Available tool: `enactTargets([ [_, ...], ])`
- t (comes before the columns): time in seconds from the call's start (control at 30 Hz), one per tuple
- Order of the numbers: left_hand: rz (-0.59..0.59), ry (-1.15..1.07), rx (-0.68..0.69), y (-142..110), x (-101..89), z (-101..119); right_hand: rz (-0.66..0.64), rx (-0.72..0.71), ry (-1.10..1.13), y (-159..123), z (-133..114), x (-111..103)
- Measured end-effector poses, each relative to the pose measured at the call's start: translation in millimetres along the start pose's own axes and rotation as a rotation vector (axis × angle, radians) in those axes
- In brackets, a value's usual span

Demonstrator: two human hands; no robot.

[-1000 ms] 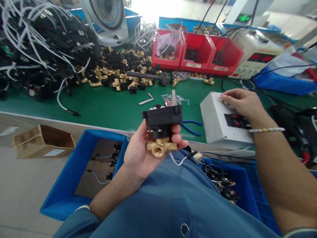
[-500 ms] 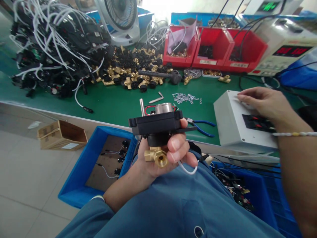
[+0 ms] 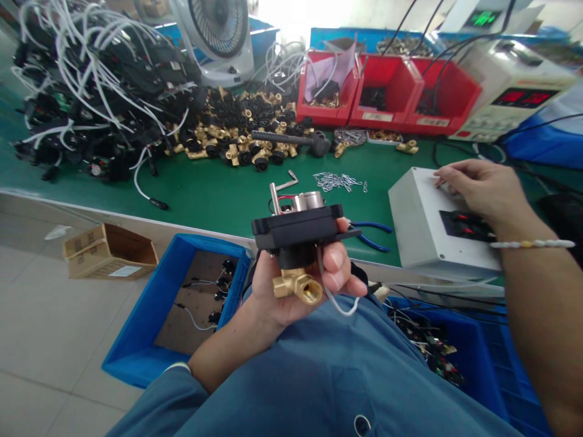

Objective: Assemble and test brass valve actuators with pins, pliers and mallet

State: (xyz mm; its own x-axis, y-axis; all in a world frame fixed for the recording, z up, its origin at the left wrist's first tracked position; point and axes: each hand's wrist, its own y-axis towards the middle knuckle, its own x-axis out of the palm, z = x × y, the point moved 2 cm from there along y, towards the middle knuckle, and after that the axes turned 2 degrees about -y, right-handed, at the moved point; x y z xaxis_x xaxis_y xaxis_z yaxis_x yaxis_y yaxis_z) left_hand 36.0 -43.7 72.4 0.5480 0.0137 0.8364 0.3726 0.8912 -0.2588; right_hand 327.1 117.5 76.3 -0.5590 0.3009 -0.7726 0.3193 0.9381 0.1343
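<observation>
Hands sit well apart: our left hand (image 3: 273, 300) clamps the motorised valve (image 3: 298, 229); our right hand (image 3: 485, 191) touches the control box (image 3: 426, 203), its grip unclear. Slackening left fingers could let the top-heavy valve tip from our palm.

This is an assembly workshop: a long green-topped bench (image 3: 204, 203) carries heaped brass valve fittings with black plastic collars (image 3: 232, 152), red plastic parts bins (image 3: 385, 100) and a beige metal instrument with red digits (image 3: 505, 100).

Matt black plastic housing (image 3: 298, 227); shiny, brassy metal fitting (image 3: 298, 286).
</observation>
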Motion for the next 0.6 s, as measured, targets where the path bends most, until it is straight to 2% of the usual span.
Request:
enactTargets([
  [0.13, 0.043, 0.039, 0.058, -0.1, -4.7, -2.0, 0.003, 0.007, -0.015, -2.4, -4.2, -0.7],
  [0.37, 0.028, 0.051, 0.081, 2.1, -10.3, -3.3, 0.008, 0.016, -0.015, -1.7, -5.7, -1.4],
  [0.6, 0.053, 0.052, 0.114, 2.4, 2.3, -3.8, -0.019, -0.01, 0.049, 1.8, 2.8, 0.0],
])
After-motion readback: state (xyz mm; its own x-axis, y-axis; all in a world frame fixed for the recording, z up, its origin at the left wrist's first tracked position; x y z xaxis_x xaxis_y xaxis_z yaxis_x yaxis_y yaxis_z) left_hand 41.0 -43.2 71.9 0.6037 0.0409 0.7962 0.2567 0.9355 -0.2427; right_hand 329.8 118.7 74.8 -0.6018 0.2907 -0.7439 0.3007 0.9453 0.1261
